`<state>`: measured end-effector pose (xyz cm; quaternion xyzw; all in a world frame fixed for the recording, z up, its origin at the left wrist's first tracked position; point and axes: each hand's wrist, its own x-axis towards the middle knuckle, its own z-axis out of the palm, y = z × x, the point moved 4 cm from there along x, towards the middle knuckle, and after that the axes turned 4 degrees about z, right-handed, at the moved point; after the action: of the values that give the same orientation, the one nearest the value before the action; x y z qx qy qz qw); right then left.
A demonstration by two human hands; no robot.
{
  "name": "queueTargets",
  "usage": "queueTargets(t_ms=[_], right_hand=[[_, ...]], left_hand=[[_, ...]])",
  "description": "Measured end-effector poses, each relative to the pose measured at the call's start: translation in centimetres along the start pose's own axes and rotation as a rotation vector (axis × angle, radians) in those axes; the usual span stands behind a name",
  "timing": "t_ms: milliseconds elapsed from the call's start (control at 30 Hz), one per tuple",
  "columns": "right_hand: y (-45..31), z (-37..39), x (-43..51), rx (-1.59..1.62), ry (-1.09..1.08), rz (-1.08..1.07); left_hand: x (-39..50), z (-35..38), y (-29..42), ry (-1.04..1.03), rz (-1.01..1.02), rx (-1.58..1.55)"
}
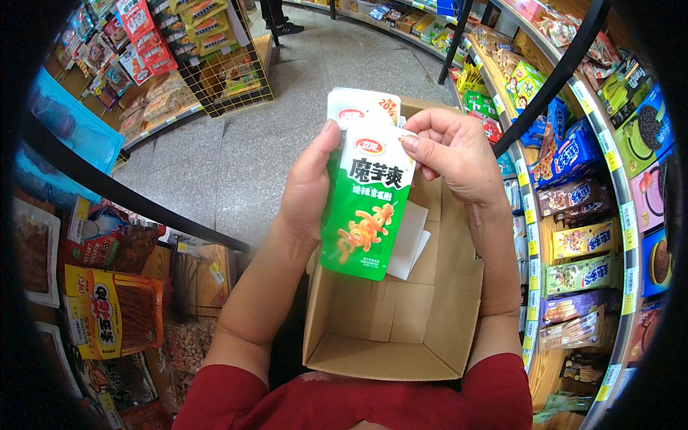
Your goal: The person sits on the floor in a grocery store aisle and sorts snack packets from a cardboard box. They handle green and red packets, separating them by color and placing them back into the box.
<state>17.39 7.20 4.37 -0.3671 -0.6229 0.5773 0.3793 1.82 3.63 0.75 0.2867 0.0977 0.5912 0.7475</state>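
Observation:
Two or more green and white snack pouches are between my hands, the front pouch overlapping another pouch behind it. My left hand grips them along their left side, thumb near the upper edge. With thumb and fingers, my right hand pinches the upper right corner of the front pouch. Under the hands is an open cardboard box, close against my body. White paper pieces lie in it, partly hidden by the front pouch. What else the far end of the box holds is mostly covered.
Curved shelves with packaged snacks run along the right, behind a black metal bar. At the left are a yellow wire rack, more packaged food and another black bar. A person's feet show on the grey tiled floor.

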Motion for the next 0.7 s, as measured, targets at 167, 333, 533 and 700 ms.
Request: queueTargets(t_ms=[167, 333, 533, 700], right_hand=[[-0.02, 0.03, -0.02, -0.023, 0.011, 0.002], [-0.07, 0.06, 0.0, -0.02, 0.0, -0.001], [-0.06, 0.15, -0.08, 0.013, -0.026, -0.009], [-0.21, 0.28, -0.17, -0.033, -0.03, -0.009]], left_hand=[[0.02, 0.22, -0.02, 0.026, 0.001, 0.031], [-0.08, 0.6, -0.02, 0.055, 0.007, 0.047], [-0.14, 0.66, 0.08, 0.058, 0.003, 0.061], [-0.07, 0.27, -0.02, 0.019, -0.018, 0.031]])
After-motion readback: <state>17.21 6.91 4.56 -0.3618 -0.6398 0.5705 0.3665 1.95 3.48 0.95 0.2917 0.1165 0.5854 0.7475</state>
